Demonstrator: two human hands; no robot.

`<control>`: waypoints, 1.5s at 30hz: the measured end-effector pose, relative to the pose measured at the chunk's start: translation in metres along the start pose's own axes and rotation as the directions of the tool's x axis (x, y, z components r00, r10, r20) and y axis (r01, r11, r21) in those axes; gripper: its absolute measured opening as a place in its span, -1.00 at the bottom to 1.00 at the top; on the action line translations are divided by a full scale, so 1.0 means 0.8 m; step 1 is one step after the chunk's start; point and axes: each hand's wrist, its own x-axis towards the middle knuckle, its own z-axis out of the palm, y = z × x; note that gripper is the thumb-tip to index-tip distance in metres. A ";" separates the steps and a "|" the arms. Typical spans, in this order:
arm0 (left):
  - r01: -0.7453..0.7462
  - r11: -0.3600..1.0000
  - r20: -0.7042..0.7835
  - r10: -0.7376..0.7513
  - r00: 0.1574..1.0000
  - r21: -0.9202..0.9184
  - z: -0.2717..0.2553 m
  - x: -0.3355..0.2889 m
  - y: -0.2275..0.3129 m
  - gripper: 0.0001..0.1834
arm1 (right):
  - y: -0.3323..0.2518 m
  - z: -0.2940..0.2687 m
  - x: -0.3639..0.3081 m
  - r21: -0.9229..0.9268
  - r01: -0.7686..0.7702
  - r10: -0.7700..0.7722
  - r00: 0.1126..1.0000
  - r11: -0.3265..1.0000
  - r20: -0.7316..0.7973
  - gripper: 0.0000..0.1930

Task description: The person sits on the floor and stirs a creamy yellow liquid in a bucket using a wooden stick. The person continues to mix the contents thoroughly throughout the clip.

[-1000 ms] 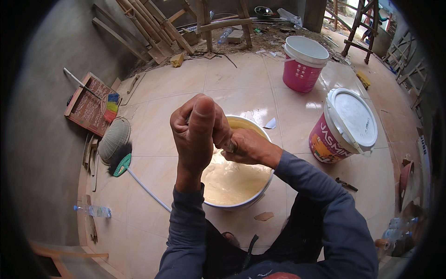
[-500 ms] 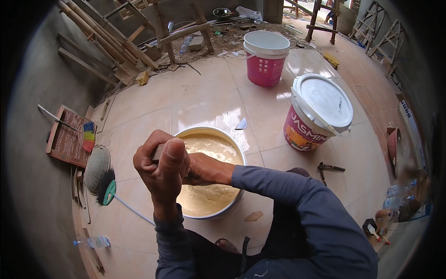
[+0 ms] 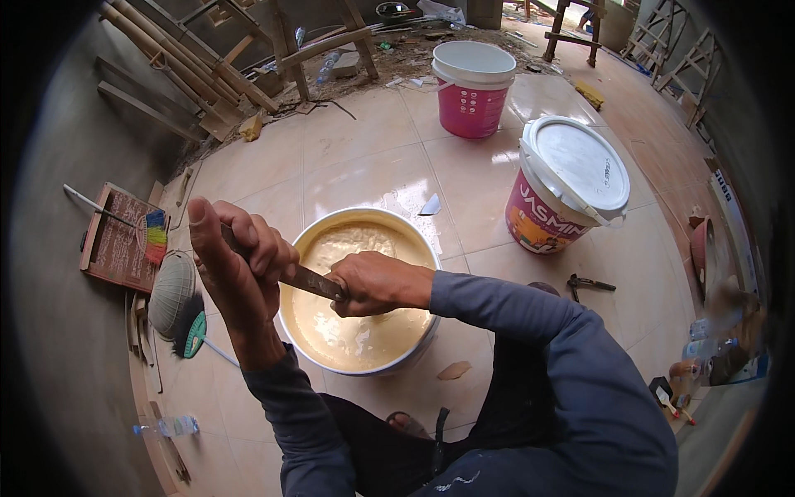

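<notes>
A white-rimmed bucket (image 3: 426, 248) of creamy yellow paint (image 3: 327, 335) stands on the tiles in front of me. Over it slants a wooden stick (image 3: 313, 282), and both my hands are on it. My left hand (image 3: 248, 248) grips the upper end, left of the bucket, with the thumb pointing up. Lower down, above the paint, the fingers of my right hand (image 3: 377, 284) wrap round the stick. Below that hand the stick's lower part is hidden. Pale ripples and froth mark the paint's surface.
Beyond stand an open pink bucket (image 3: 472, 95) and a lidded white-and-pink bucket (image 3: 571, 186). A hammer-like tool (image 3: 592, 284) lies at right. On the left are a woven hat (image 3: 172, 294), a green-headed broom (image 3: 195, 335) and a plastic bottle (image 3: 177, 426). Timber (image 3: 174, 66) leans at the back left.
My left hand has swung left and away from my right hand, tilting the stick so more of it shows. My right hand has shifted slightly right and up. The view has moved a little.
</notes>
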 end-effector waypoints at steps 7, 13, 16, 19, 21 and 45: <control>-0.013 0.994 -0.103 0.024 0.994 0.112 0.020 -0.020 0.015 -0.39 | -0.009 0.042 0.017 0.147 0.106 -0.103 0.994 0.983 -0.028 -0.77; -0.176 0.984 0.089 0.174 0.981 0.015 0.007 -0.009 -0.011 -0.40 | 0.001 0.040 0.030 0.042 0.212 -0.191 0.938 0.976 -0.289 -0.88; -0.228 0.969 0.192 0.243 0.951 -0.099 -0.010 0.001 -0.029 -0.38 | 0.008 0.024 0.032 -0.081 0.191 -0.207 0.912 0.978 -0.354 -0.94; -0.211 0.953 0.303 0.271 0.914 -0.217 -0.027 0.007 -0.034 -0.36 | 0.010 0.014 0.028 -0.203 0.134 -0.200 0.913 0.970 -0.355 -0.94; -0.138 0.963 0.309 0.207 0.928 -0.232 -0.024 0.007 -0.030 -0.36 | 0.012 0.007 0.021 -0.208 0.105 -0.165 0.942 0.972 -0.294 -0.83; -0.261 0.963 0.323 0.268 0.908 -0.066 -0.013 0.009 -0.040 -0.35 | 0.023 0.005 0.032 -0.139 0.020 -0.054 0.967 0.990 -0.248 -0.80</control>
